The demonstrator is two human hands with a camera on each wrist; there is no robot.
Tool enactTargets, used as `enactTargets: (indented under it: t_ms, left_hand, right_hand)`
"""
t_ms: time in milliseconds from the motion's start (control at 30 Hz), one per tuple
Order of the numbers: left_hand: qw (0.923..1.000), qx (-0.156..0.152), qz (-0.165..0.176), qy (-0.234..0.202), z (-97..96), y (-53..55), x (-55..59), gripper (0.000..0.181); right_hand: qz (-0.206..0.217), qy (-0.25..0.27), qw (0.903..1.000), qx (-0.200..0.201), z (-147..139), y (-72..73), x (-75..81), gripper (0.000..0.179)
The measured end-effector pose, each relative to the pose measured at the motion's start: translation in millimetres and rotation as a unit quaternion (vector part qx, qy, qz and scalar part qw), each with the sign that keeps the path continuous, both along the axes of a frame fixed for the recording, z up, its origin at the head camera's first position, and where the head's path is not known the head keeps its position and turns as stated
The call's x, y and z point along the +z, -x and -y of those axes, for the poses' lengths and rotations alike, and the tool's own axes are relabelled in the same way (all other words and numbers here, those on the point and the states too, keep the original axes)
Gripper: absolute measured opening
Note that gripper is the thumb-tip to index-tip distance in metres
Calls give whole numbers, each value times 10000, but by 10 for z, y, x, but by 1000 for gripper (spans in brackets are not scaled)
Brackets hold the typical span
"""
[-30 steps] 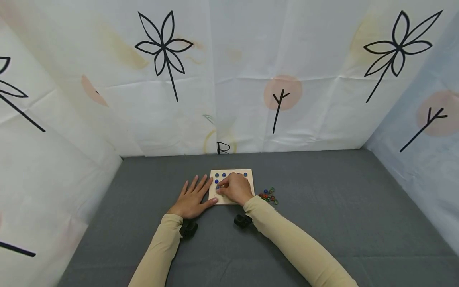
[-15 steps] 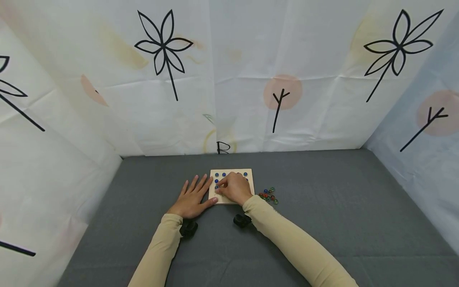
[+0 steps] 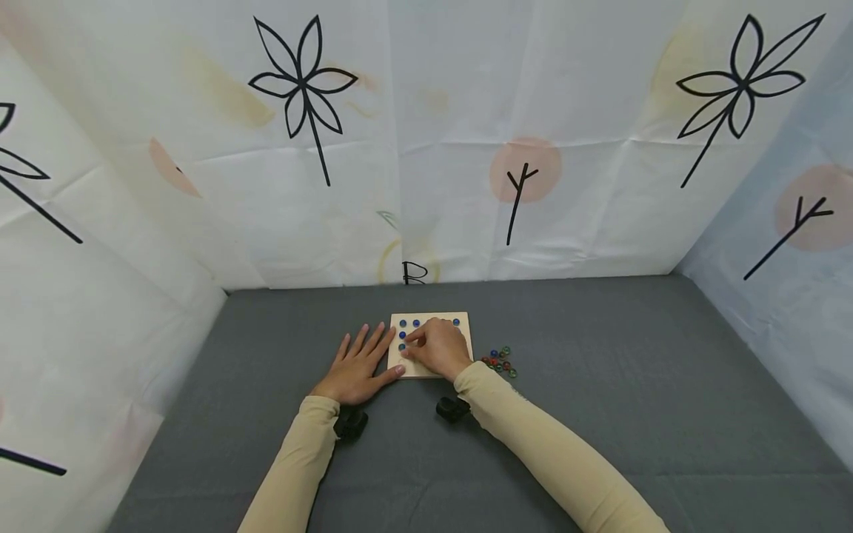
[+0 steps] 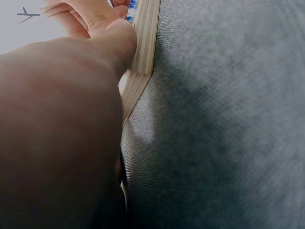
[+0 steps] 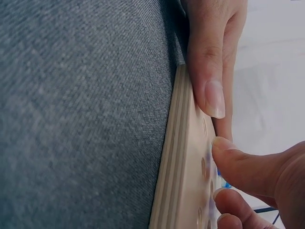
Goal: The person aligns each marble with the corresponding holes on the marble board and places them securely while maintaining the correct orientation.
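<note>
A square pale wooden board (image 3: 417,372) with round hollows lies on the grey cloth. Blue marbles sit along its far row and down its left column. My left hand (image 3: 358,371) lies flat and spread at the board's left side, its thumb resting on the near left corner. Over the board, my right hand (image 3: 437,348) pinches a blue marble (image 3: 402,347) between thumb and index fingertips, at the third spot of the left column. In the right wrist view, bare hollows show on the board (image 5: 187,171) below the thumb; the pinched marble is hidden there.
Loose marbles (image 3: 501,363) in blue, red, green and clear glass lie right of the board, beside the right forearm. Grey cloth (image 3: 600,385) covers the table. White printed fabric walls (image 3: 453,207) stand behind and at both sides.
The marble at my right fingertips has shifted very slightly left, in line with the column above it. Otherwise both hands and the board stay where they were.
</note>
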State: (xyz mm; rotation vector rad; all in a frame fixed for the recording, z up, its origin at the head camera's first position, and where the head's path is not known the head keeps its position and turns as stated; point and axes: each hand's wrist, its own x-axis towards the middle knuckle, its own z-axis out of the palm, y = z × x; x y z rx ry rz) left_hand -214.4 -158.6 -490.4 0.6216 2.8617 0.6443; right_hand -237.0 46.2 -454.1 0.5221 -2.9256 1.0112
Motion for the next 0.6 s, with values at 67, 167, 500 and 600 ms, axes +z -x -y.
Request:
enactTargets:
  t_ms: [67,167,500,600]
  left_hand:
    - [10000,3,6,3,3,-1,6,84]
    - [10000,37,29,57,0,15,-7,83]
    - [9997,89,56,229,17,73,-75,81]
    - [9996,80,104,240,10,58,-63,82]
  right_hand:
    - [-14,2,10000,5,-19,-3,5,22]
    - [-56,136,9999,-15,-62,-8,8,21]
    - [-115,797,9967,66,-272,-55,35,22]
    - [-158,902,9957,97,-354,-72,21,24]
